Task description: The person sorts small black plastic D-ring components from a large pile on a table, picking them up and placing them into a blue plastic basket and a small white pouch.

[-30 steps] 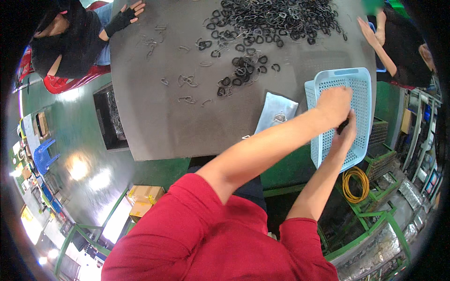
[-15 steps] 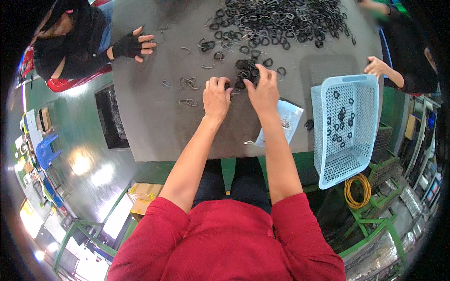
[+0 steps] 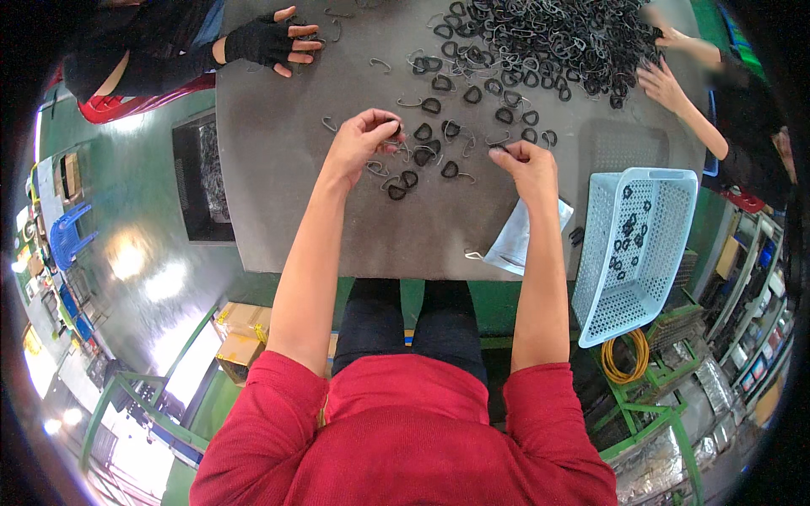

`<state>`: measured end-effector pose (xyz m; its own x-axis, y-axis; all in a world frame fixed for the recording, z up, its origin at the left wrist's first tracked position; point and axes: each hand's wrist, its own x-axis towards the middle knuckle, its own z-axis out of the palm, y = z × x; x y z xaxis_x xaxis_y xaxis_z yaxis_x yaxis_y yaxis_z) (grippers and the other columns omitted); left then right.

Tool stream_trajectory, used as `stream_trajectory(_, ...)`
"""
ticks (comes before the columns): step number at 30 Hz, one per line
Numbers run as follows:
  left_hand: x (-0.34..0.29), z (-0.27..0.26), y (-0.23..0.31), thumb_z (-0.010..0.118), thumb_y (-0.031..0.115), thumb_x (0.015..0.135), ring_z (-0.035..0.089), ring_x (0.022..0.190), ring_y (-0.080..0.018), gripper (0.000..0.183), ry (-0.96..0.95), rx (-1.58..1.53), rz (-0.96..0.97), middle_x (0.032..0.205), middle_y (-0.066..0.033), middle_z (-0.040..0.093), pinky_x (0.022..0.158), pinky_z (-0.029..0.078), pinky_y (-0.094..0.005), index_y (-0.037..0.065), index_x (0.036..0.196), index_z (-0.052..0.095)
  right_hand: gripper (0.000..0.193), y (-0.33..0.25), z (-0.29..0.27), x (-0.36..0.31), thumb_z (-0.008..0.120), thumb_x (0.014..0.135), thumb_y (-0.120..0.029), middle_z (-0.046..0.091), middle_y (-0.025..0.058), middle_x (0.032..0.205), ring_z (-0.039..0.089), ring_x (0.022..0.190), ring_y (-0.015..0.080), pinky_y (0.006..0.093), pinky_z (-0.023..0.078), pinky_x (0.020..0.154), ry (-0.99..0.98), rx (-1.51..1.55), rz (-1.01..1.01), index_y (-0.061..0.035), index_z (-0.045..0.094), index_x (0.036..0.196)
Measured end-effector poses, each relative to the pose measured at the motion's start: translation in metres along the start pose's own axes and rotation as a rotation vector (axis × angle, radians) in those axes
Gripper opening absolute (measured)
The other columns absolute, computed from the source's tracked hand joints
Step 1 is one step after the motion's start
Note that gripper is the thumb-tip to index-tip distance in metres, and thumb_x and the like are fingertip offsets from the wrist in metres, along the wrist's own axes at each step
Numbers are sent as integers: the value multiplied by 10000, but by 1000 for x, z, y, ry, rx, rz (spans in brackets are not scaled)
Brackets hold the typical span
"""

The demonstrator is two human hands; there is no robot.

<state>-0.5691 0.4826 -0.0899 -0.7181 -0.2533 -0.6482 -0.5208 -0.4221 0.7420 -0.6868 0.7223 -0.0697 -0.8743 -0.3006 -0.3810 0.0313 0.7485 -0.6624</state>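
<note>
My left hand (image 3: 359, 152) is closed in a pinch on a black D-shaped ring (image 3: 394, 126), partly hidden by the fingers. To the right, my right hand (image 3: 533, 171) pinches another dark ring (image 3: 499, 149) between thumb and fingertips. Between the hands lie several loose black D-rings (image 3: 423, 131) and thin grey wire hooks (image 3: 468, 147), some linked together. A small group of rings (image 3: 396, 192) rests just below my left hand. Under my right forearm lies a light-blue face mask (image 3: 512, 240) with a white loop.
A large heap of rings and hooks (image 3: 565, 38) covers the far right of the grey table (image 3: 295, 202). A light-blue perforated basket (image 3: 591, 244) at the right edge holds several rings. A co-worker's gloved hand (image 3: 261, 42) rests far left; another's hands (image 3: 666, 84) touch the heap.
My hands have moved apart, and the small cluster of rings between them is now spread out. The right co-worker's hand has moved from beside the basket to the heap.
</note>
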Motion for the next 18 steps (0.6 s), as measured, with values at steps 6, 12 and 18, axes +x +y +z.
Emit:
stream_trajectory(6, 22, 25, 28, 618, 178, 831, 604, 840, -109, 194, 130, 750, 275, 944, -46, 644, 708, 470, -252, 39, 966, 633, 245, 12, -8, 0, 722, 715, -211, 667, 83, 751, 602, 693, 155, 278, 453, 670, -125, 161, 136, -25, 694, 872)
stream_trajectory(12, 35, 34, 33, 616, 196, 831, 603, 761, -132, 211, -157, -296, 62, 801, -8, 603, 676, 490, -251, 17, 943, 624, 219, 18, -15, 0, 695, 771, -185, 633, 3, 750, 534, 706, 71, 224, 407, 665, -190, 404, 103, -20, 684, 915)
stream_trajectory(18, 53, 51, 3, 684, 168, 740, 587, 773, -241, 223, 278, 941, 437, 796, -121, 591, 690, 466, -347, 23, 892, 608, 211, 14, -11, 9, 691, 756, -179, 646, 34, 762, 593, 748, 116, 240, 449, 700, -129, 592, 149, -1, 676, 869)
